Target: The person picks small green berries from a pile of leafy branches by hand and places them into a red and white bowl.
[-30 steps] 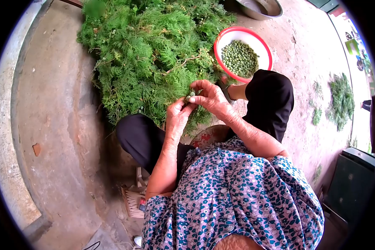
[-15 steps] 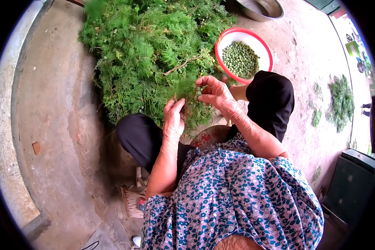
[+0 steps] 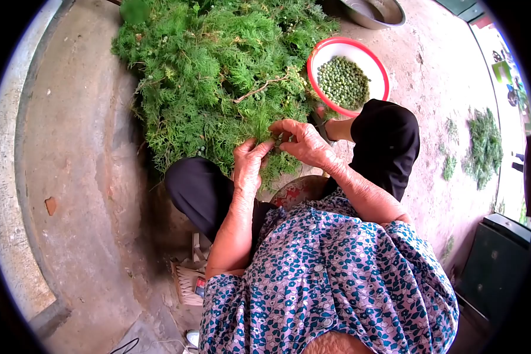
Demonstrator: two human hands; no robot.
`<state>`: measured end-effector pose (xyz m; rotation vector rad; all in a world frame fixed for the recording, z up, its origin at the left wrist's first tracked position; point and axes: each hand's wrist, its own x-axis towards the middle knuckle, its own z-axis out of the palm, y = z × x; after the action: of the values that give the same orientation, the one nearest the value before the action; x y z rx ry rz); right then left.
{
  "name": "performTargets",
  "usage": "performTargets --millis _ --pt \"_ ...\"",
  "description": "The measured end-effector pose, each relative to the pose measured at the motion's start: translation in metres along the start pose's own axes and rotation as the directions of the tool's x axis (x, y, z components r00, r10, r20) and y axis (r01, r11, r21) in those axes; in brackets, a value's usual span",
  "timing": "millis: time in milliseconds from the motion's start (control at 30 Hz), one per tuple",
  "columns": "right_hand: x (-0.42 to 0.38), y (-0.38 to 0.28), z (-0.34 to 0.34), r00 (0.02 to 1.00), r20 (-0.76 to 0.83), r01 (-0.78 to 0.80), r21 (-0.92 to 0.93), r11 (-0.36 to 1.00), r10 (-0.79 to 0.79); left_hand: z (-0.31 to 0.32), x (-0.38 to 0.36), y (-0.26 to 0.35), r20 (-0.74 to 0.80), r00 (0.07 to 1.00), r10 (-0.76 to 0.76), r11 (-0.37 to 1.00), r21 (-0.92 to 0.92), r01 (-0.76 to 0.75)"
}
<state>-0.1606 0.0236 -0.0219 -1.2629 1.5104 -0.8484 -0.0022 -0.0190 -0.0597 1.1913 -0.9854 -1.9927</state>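
Note:
My left hand pinches a green sprig between thumb and fingers, above my lap. Close beside it on the right, my right hand has its fingers curled at the same sprig; whatever lies between its fingertips is too small to make out. Beyond both hands spreads a big heap of green branches, with a bare brown twig on top. A white basin with a red rim stands to the right of the heap, partly filled with small green berries.
A metal bowl sits behind the basin. More greenery lies on the floor at the right, near a dark green box. At the lower left are a brush and a brick fragment. My knees flank my hands.
My right hand has moved down and left to meet my left hand, and its fingers have curled in. The berries pinched in it earlier no longer show clearly.

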Motion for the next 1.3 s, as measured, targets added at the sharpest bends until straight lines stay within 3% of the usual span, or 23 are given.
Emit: performTargets --millis 100,167,300,467,567,667,767,967,1100,1200,1300 --pt "0.003 0.016 0.005 0.998 -0.043 0.053 0.063 0.997 -0.051 0.001 0.001 -0.001 0.003 1.000 0.017 1.000 0.009 -0.017" --pt "0.004 0.022 0.004 1.000 -0.001 0.014 0.248 0.969 -0.014 0.004 -0.001 0.003 -0.003 1.000 0.021 1.000 0.012 -0.021" --pt "0.000 0.015 0.001 1.000 -0.002 -0.008 0.282 0.959 0.009 0.005 -0.003 0.003 -0.023 1.000 0.008 0.998 0.061 -0.007" --pt "-0.001 0.015 -0.003 0.983 0.152 -0.164 0.439 0.884 0.107 0.005 -0.001 0.003 -0.012 0.999 0.039 0.998 0.048 -0.038" --pt "-0.001 0.018 -0.003 0.983 0.159 -0.156 0.453 0.878 0.093 0.004 -0.001 0.002 0.002 1.000 0.029 0.998 0.059 -0.030" --pt "0.000 0.025 0.006 0.997 0.034 -0.073 0.533 0.843 0.065 0.004 -0.001 0.002 0.013 1.000 0.021 0.995 0.094 -0.022" --pt "-0.001 0.019 0.003 0.990 0.052 -0.138 0.385 0.912 0.128 0.002 0.001 -0.002 0.050 0.998 0.049 0.997 0.059 -0.052" --pt "-0.002 0.013 0.002 0.992 0.048 -0.128 0.316 0.940 0.119 0.003 0.000 0.001 0.110 0.993 0.050 0.992 0.114 -0.062" --pt "-0.001 0.019 0.007 0.999 0.031 -0.052 0.359 0.932 0.044 0.005 -0.002 0.004 0.143 0.990 0.017 0.992 0.121 -0.035" --pt "-0.001 0.022 0.008 0.997 0.025 -0.072 0.376 0.924 0.067 0.006 -0.002 0.006 0.171 0.985 -0.009 0.992 0.123 -0.013" --pt "-0.001 0.018 0.004 0.987 0.057 -0.159 0.524 0.837 0.152 0.008 -0.003 0.004 0.177 0.984 -0.008 0.999 0.053 -0.002"
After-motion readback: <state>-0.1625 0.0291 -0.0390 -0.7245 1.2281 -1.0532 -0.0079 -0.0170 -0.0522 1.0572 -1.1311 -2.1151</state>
